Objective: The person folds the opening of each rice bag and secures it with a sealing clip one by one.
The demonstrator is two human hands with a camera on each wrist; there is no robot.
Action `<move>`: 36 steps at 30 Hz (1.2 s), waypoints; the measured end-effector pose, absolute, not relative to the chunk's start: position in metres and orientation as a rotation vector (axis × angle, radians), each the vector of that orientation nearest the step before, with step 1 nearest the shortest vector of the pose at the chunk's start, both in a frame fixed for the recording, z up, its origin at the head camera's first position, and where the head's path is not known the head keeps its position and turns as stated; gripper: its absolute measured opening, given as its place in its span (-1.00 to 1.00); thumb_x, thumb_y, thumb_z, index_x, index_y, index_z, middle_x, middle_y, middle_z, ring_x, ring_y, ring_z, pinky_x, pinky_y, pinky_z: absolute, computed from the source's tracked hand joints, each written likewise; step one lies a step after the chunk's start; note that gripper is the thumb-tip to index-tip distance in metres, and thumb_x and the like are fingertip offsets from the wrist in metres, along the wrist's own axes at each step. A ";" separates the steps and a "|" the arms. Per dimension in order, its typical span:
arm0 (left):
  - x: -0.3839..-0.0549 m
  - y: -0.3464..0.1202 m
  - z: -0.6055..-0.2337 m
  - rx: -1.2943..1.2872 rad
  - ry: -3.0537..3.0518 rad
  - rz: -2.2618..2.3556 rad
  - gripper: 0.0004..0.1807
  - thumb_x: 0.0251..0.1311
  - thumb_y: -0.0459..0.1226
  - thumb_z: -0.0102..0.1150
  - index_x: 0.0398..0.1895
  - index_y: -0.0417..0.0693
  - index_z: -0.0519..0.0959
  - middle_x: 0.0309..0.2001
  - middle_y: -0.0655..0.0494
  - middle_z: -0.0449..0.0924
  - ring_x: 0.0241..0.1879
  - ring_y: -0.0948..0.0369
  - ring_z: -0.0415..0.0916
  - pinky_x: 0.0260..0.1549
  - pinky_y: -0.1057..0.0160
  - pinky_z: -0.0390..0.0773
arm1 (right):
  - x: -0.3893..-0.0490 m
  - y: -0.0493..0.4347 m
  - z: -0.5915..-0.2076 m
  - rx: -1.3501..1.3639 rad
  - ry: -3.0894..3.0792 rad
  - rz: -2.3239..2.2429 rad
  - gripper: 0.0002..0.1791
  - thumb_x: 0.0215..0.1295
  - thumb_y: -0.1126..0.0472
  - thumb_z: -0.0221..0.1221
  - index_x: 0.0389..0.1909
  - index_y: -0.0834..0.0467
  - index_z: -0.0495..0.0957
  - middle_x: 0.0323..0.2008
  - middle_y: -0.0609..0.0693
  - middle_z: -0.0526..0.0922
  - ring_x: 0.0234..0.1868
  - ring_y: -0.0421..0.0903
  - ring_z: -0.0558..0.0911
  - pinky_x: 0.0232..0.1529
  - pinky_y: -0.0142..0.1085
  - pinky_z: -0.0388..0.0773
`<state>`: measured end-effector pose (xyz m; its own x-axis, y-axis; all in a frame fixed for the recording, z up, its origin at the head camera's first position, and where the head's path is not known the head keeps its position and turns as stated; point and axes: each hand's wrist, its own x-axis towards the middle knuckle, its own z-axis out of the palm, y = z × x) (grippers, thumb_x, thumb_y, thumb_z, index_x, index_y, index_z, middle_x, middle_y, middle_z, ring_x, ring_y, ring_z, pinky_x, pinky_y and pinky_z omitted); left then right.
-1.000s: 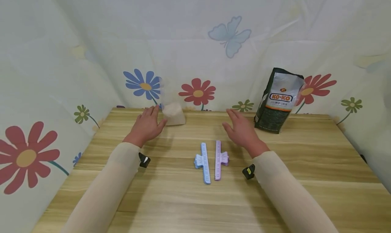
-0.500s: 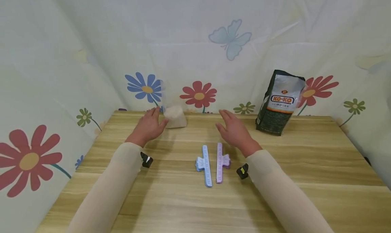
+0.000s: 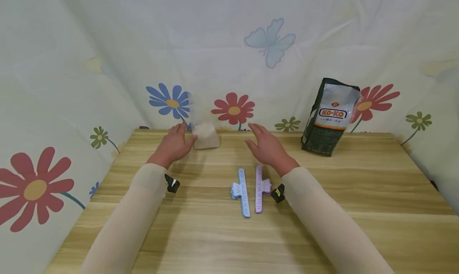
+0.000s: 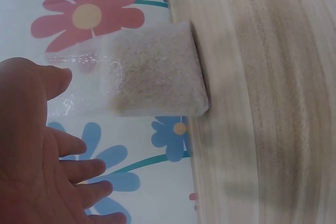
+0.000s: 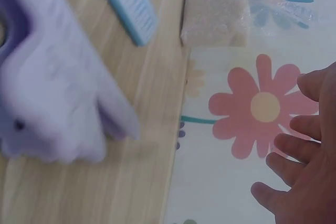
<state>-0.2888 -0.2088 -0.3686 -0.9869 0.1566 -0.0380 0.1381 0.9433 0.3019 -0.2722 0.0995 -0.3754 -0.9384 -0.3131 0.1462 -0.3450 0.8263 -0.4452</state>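
Note:
A clear plastic bag of rice [image 3: 206, 136] stands at the back of the table, its lower part filled with pale grains and its upper part see-through. Just left of it is my left hand [image 3: 173, 144], fingers spread, thumb overlapping the bag's edge in the head view. The left wrist view shows the bag [image 4: 157, 69] beyond the thumb. My right hand [image 3: 269, 147] hovers right of the bag with fingers extended, holding nothing. Nearer me lie a blue sealing clip [image 3: 244, 193] and a purple sealing clip [image 3: 259, 189], side by side; the purple one [image 5: 58, 77] looms large in the right wrist view.
A dark green and silver KO-KO bag [image 3: 328, 118] stands at the back right of the wooden table [image 3: 215, 242]. Behind the table hangs a pale curtain [image 3: 215, 54] printed with flowers and a butterfly.
My right hand has moved left, away from the KO-KO bag and towards the bag of rice. The left hand has stayed beside the rice. Both clips lie as before.

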 end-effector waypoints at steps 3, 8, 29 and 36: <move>-0.291 -0.210 -0.364 0.231 3.038 0.476 -0.14 0.45 0.14 -0.34 0.52 -0.29 -0.21 0.51 -0.35 -0.16 0.49 -0.23 -0.15 0.42 -0.19 0.00 | -0.277 0.093 -0.371 0.533 -2.939 0.760 -0.30 0.47 -0.09 -0.04 0.51 0.09 0.04 0.48 0.12 0.14 0.47 0.11 0.21 0.42 0.03 0.20; -0.295 -0.210 -0.359 0.207 3.024 0.489 -0.13 0.45 0.15 -0.34 0.52 -0.28 -0.23 0.51 -0.33 -0.17 0.50 -0.21 -0.15 0.43 -0.17 0.00 | -0.282 0.083 -0.365 0.574 -2.924 0.832 -0.31 0.47 -0.08 -0.05 0.51 0.06 0.04 0.49 0.11 0.14 0.47 0.10 0.21 0.42 0.03 0.20; -0.307 -0.206 -0.355 0.217 2.977 0.660 -0.10 0.42 0.22 -0.36 0.54 -0.20 -0.24 0.54 -0.24 -0.17 0.52 -0.13 -0.17 0.45 -0.13 -0.03 | -0.298 0.048 -0.365 0.744 -2.840 0.960 -0.38 0.48 -0.01 -0.03 0.48 0.05 0.13 0.45 0.04 0.23 0.48 0.07 0.20 0.45 0.01 0.15; -0.311 -0.207 -0.360 0.213 2.963 0.730 -0.16 0.44 0.18 -0.34 0.54 -0.18 -0.15 0.53 -0.22 -0.10 0.51 -0.13 -0.09 0.44 -0.13 0.02 | -0.306 0.036 -0.369 0.797 -2.784 0.975 -0.44 0.47 0.04 -0.02 0.43 0.08 0.22 0.43 0.00 0.28 0.47 0.02 0.22 0.45 -0.02 0.16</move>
<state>-0.3110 -0.2075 -0.3605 -0.9869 0.1544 -0.0465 0.1151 0.8767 0.4671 -0.3065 0.0362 -0.3691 -0.8605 -0.4469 0.2444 -0.5017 0.6608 -0.5582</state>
